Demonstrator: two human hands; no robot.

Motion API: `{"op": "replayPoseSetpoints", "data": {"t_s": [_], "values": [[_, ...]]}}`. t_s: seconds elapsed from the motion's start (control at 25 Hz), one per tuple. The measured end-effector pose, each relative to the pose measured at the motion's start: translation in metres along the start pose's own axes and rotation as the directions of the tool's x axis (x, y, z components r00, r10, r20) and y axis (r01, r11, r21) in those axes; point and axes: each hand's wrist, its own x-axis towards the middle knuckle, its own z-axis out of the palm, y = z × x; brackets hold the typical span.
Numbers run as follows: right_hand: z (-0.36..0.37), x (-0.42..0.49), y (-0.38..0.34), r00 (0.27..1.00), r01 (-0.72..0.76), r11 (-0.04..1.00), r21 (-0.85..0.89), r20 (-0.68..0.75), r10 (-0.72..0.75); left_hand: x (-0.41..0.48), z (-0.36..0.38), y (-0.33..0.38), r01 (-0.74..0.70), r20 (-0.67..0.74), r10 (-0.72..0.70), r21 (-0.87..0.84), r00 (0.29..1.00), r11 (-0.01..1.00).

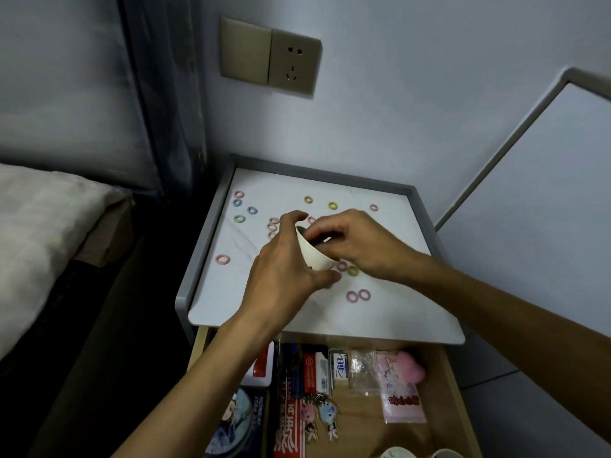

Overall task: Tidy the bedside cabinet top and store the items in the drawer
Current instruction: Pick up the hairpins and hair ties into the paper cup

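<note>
Several small coloured hair rings lie scattered on the white cabinet top (380,319): a pink one (222,259) at the left, a purple pair (358,295) near the front, yellow ones (333,205) at the back. My left hand (284,269) grips a small white paper cup (314,254), tilted toward the right. My right hand (357,241) has its fingertips bunched at the cup's mouth; whether they pinch a ring is hidden. Below, the wooden drawer (453,391) stands pulled out.
The drawer holds boxes, a red pack (312,371), an eraser (340,363), keychains (319,416), plastic bags and a pink plush (411,366). A grey raised rim (205,226) runs round the cabinet top. A bed (43,233) lies at the left, a wall socket (292,66) above.
</note>
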Motion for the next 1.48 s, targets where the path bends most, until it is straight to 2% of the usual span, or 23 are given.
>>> {"op": "replayPoseSetpoints", "data": {"t_s": [0.08,0.12,0.2,0.28,0.36,0.44,0.56,0.68,0.8,0.96,1.16,1.28,1.36,1.4,1.48], "values": [[-0.013,0.004,0.014,0.991,-0.014,0.99,0.143,-0.131,0.033,0.0,-0.004,-0.001,0.009,-0.025,-0.009,0.026,1.0,1.0],[-0.021,0.01,0.03,0.975,-0.042,0.988,0.15,-0.211,0.073,0.001,-0.006,-0.001,0.016,-0.04,-0.014,0.041,0.999,0.999],[-0.04,0.029,0.076,0.925,-0.2,0.98,0.018,-0.326,0.195,0.002,-0.01,-0.003,0.033,-0.058,-0.03,0.046,0.998,0.998],[-0.057,0.048,0.127,0.856,-0.432,0.889,-0.155,-0.381,0.349,0.004,-0.014,-0.003,0.046,-0.064,-0.043,0.048,0.997,0.998],[-0.066,0.061,0.165,0.769,-0.591,0.785,-0.186,-0.422,0.48,0.006,-0.017,-0.005,0.051,-0.071,-0.048,0.04,0.996,0.998],[-0.067,0.071,0.187,0.727,-0.646,0.745,-0.166,-0.431,0.535,0.008,-0.018,-0.007,0.049,-0.077,-0.047,0.024,0.996,0.998],[-0.056,0.078,0.185,0.779,-0.548,0.831,-0.093,-0.419,0.467,0.011,-0.019,-0.008,0.047,-0.079,-0.045,0.022,0.996,0.999],[-0.041,0.072,0.168,0.852,-0.442,0.896,-0.041,-0.332,0.405,0.012,-0.02,-0.008,0.051,-0.078,-0.049,0.032,0.996,0.998],[-0.028,0.066,0.159,0.911,-0.365,0.919,-0.148,-0.26,0.32,0.011,-0.02,-0.006,0.052,-0.074,-0.049,0.027,0.996,0.998],[-0.016,0.067,0.152,0.929,-0.305,0.916,-0.262,-0.293,0.226,0.009,-0.017,-0.004,0.047,-0.065,-0.044,0.044,0.997,0.998],[-0.015,0.072,0.142,0.942,-0.313,0.888,-0.335,-0.228,0.246,0.009,-0.016,-0.003,0.066,-0.054,-0.062,0.072,0.997,0.995],[-0.02,0.069,0.121,0.925,-0.335,0.905,-0.262,-0.276,0.262,0.009,-0.016,-0.002,0.061,-0.049,-0.058,0.065,0.997,0.996],[-0.026,0.062,0.091,0.935,-0.248,0.951,-0.184,-0.304,0.185,0.01,-0.016,-0.002,0.059,-0.049,-0.056,0.064,0.997,0.996],[-0.028,0.055,0.07,0.951,-0.178,0.976,-0.125,-0.276,0.138,0.01,-0.016,-0.002,0.06,-0.048,-0.057,0.059,0.997,0.996],[-0.026,0.04,0.028,0.99,-0.049,0.999,-0.023,-0.13,0.046,0.009,-0.014,-0.002,0.052,-0.042,-0.051,0.032,0.998,0.998]]}}
